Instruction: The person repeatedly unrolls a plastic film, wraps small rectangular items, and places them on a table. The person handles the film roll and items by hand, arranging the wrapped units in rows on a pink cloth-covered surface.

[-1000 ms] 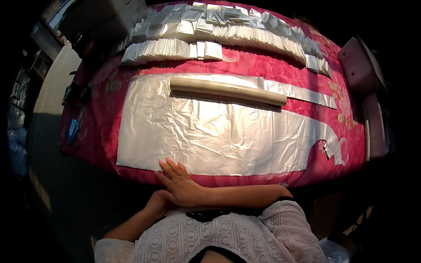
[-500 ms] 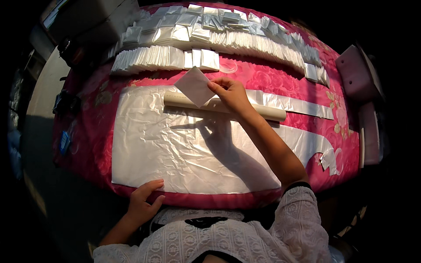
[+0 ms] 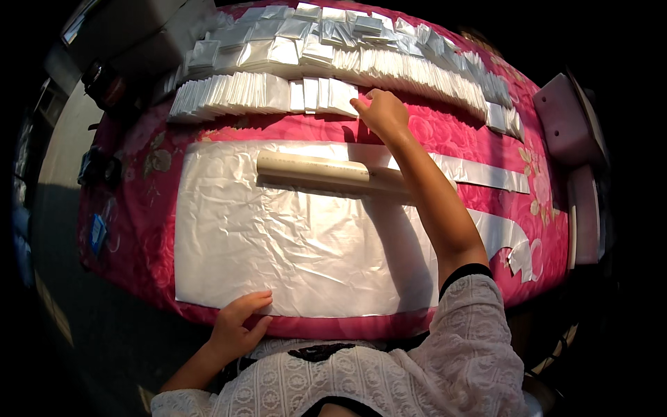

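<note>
My right hand (image 3: 383,113) reaches to the front row of folded packets, pinching the right edge of a white folded square (image 3: 342,97) at the row's right end. My left hand (image 3: 240,324) rests at the table's near edge, fingers apart, its fingertips on the corner area of a large crinkled white sheet (image 3: 306,243). A cream-coloured tube (image 3: 313,169) lies across the far part of that sheet, its right portion partly behind my right forearm.
Several rows of folded white and silvery packets (image 3: 410,76) line the far side of the pink flowered tablecloth (image 3: 146,236). A cut strip (image 3: 486,174) lies at right. Pink foam-like blocks (image 3: 566,115) stand beyond the right edge; a small blue packet (image 3: 97,233) lies at left.
My right hand has carried the white folded square away from above the tube to the right end of the front row. My left hand has barely moved.
</note>
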The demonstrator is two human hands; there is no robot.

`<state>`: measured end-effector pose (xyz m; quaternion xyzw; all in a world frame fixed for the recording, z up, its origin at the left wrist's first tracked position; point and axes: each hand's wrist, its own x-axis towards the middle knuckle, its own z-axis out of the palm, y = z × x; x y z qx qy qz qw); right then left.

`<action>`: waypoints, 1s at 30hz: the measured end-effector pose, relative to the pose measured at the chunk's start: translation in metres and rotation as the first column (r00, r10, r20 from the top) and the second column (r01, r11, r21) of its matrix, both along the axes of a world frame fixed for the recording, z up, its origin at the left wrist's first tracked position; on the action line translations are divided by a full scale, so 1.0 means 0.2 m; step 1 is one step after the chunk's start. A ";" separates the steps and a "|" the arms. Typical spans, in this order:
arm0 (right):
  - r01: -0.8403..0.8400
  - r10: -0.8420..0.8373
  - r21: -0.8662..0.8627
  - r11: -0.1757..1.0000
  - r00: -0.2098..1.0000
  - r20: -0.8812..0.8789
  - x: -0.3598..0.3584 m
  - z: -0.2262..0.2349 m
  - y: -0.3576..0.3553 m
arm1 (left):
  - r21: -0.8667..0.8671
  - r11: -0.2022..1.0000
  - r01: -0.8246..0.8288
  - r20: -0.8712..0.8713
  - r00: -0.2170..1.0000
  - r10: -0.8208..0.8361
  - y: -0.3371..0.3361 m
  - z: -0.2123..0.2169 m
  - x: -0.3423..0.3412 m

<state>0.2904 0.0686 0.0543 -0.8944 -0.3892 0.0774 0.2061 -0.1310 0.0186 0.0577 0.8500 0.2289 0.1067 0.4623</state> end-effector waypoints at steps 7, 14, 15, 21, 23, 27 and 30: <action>-0.445 0.453 0.135 0.885 0.891 -0.030 -0.20 -0.05 -0.73 | 0.157 0.980 0.122 0.050 0.990 -0.131 -0.04 0.02 0.12; -0.178 0.213 0.134 0.975 0.919 -0.331 -0.66 0.01 -1.21 | 0.307 0.881 0.361 -0.055 0.931 -0.362 -0.16 -0.05 0.46; -0.275 0.317 0.177 0.945 0.902 -0.293 -0.71 -0.02 -1.27 | 0.339 0.873 0.352 -0.057 0.933 -0.354 -0.19 -0.09 0.53; -0.412 0.406 0.130 0.902 0.911 0.072 -0.53 -0.20 -1.54 | 0.423 0.826 0.371 -0.059 0.922 -0.384 -0.31 -0.18 0.77; -0.292 0.274 0.036 0.956 0.929 0.248 -0.33 -0.23 -1.67 | 0.449 0.817 0.362 -0.079 0.927 -0.368 -0.37 -0.16 0.82; 0.074 -0.101 0.109 0.991 0.958 0.268 0.09 -0.27 -2.01 | 0.486 0.799 0.355 -0.092 0.930 -0.357 -0.43 -0.15 0.88; 0.340 -0.336 0.040 0.940 0.896 0.290 0.29 -0.32 -2.26 | 0.470 0.811 0.347 -0.096 0.934 -0.344 -0.48 -0.13 0.92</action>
